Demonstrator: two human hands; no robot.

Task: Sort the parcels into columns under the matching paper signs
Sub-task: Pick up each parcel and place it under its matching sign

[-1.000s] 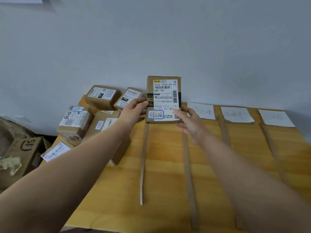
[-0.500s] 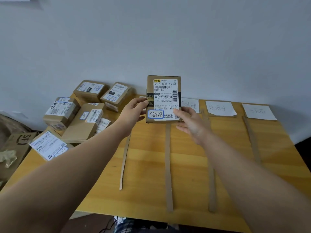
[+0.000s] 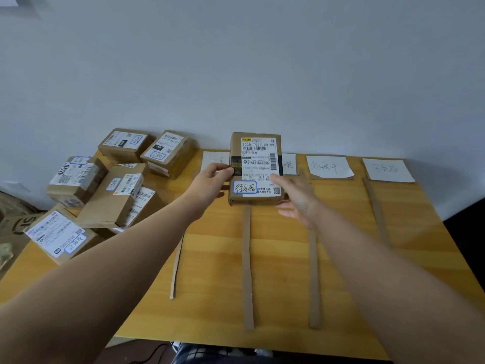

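Head view: parcel [image 3: 256,168] between left hand [image 3: 211,183] and right hand [image 3: 299,197].

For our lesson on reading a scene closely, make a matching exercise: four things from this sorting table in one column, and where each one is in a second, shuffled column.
Things:
1. held parcel
2. unsorted parcels
3. paper signs
4. cardboard strips

Places:
A. piled at the table's left end
B. in a row along the wall edge
C. lying lengthwise, dividing columns
D. upright between the left hand and right hand

Pairs: 1-D, 2-A, 3-B, 4-C
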